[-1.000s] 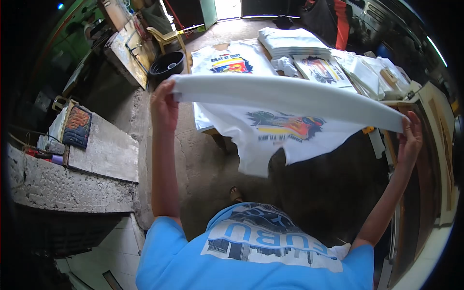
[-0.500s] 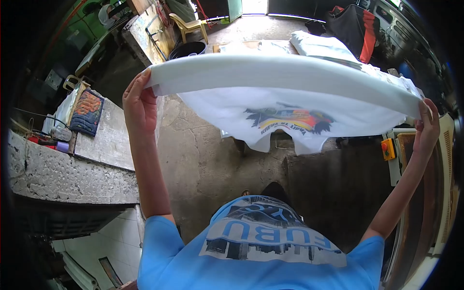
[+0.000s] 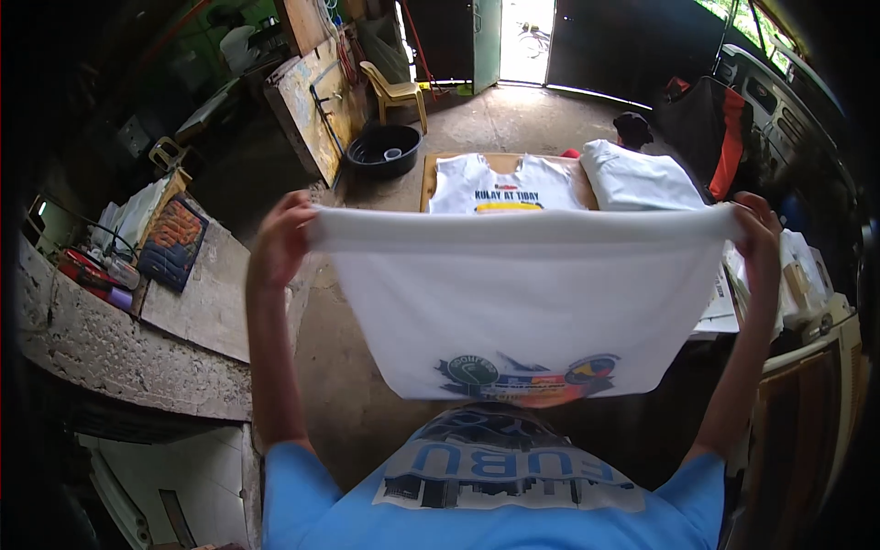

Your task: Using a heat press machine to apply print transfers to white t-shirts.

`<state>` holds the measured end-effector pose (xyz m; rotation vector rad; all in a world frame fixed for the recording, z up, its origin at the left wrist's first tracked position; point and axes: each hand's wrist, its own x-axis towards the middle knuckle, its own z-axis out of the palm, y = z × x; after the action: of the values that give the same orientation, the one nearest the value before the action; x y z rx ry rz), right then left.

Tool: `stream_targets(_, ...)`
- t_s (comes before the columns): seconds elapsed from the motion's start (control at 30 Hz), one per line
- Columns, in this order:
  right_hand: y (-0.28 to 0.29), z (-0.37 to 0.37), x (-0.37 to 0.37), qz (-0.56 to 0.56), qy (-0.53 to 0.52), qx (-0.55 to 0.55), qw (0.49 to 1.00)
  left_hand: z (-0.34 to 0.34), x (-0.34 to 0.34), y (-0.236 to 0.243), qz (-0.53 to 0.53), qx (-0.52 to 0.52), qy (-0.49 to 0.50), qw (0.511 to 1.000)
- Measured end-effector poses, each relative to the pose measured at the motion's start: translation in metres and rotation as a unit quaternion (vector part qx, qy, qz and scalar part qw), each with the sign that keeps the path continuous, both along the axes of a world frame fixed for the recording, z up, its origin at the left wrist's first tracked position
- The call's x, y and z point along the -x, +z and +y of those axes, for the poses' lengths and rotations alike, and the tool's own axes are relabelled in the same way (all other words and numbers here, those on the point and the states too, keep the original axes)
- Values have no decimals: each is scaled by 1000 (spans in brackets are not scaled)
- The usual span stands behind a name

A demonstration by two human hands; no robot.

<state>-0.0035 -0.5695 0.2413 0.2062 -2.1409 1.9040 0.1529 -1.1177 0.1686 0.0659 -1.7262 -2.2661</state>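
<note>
My left hand (image 3: 282,236) and my right hand (image 3: 757,236) grip either end of the folded top edge of a white shirt (image 3: 532,293), stretched level in front of me. Its body hangs down, with a colourful printed graphic near the lower edge. Behind it, another white printed shirt (image 3: 504,176) lies on a wooden board (image 3: 428,183), beside a folded pile of white cloth (image 3: 642,174). More white sheets (image 3: 796,275) are partly visible past my right hand.
A black basin (image 3: 380,165) and plastic chair (image 3: 394,87) stand back left. A concrete ledge (image 3: 128,367) with a quilted pad (image 3: 174,243) runs along my left. A wooden frame (image 3: 807,385) is on my right, a black-and-red covered item (image 3: 706,128) back right, a doorway (image 3: 524,41) ahead.
Both hands have drawn inward since half a second ago and appear lower against the background. The shirt's body now hangs further down toward me, with the print at its bottom.
</note>
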Motion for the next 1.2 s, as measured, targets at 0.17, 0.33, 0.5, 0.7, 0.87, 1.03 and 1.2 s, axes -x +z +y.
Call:
stream_targets(0.17, -19, -7, 173, 31, 15, 0, 999, -10, 179, -11, -29, 2, 150, 988)
stream_targets(0.33, 50, -43, 219, 236, -27, 49, 970, -43, 247, 74, 249, -22, 269, 930)
stream_targets(0.5, 28, -17, 213, 195, -31, 23, 980, -28, 235, 81, 295, -8, 210, 932)
stream_targets(0.7, -113, -11, 196, 69, 3, 21, 997, 16, 187, -39, 108, 35, 278, 954)
stream_targets(0.87, -223, 5, 149, -69, -12, 65, 995, 63, 127, -143, -70, -5, 263, 962)
stream_targets(1.03, -315, 21, 95, -158, -61, 39, 985, 84, 57, -259, -168, 57, 271, 946)
stream_targets(1.2, -407, 39, 52, -188, -80, -41, 978, 110, 21, -326, -246, 33, 261, 933)
